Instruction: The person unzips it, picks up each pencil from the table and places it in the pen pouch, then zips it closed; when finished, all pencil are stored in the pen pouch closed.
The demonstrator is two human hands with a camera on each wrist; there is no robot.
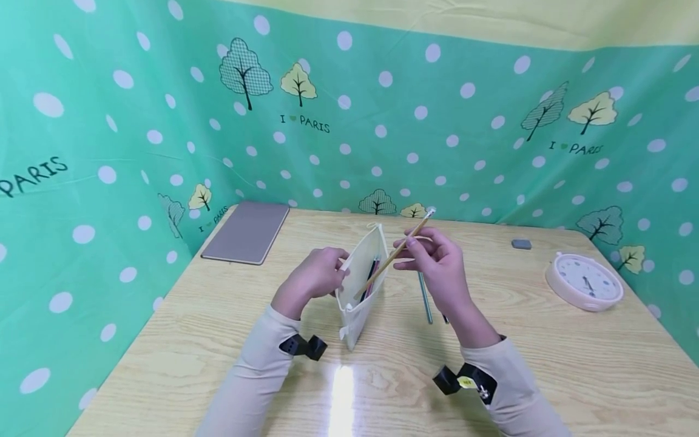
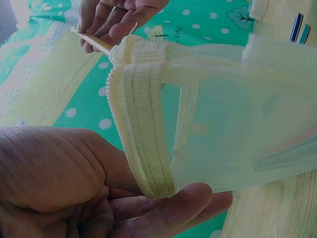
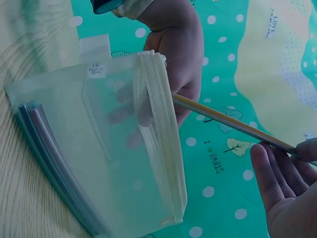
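A pale mesh zip pouch (image 1: 357,318) stands on edge with its mouth open. My left hand (image 1: 317,273) grips its zipped rim (image 2: 143,129) between thumb and fingers. My right hand (image 1: 437,261) pinches a yellow-brown pencil (image 1: 394,254) near its upper end. That pencil slants down, its lower part inside the pouch mouth. Several dark and reddish pencils (image 3: 47,144) lie within, showing through the mesh along the pouch's bottom. On the table beside the pouch, under my right hand, lies a blue pencil (image 1: 425,297); a dark one (image 1: 446,319) is mostly hidden by the wrist.
A grey notebook (image 1: 248,233) lies at the back left of the wooden table (image 1: 180,364). A small grey eraser (image 1: 521,244) and a white-pink round clock (image 1: 584,282) are at the right. Green printed cloth (image 1: 327,164) hangs behind and at the left.
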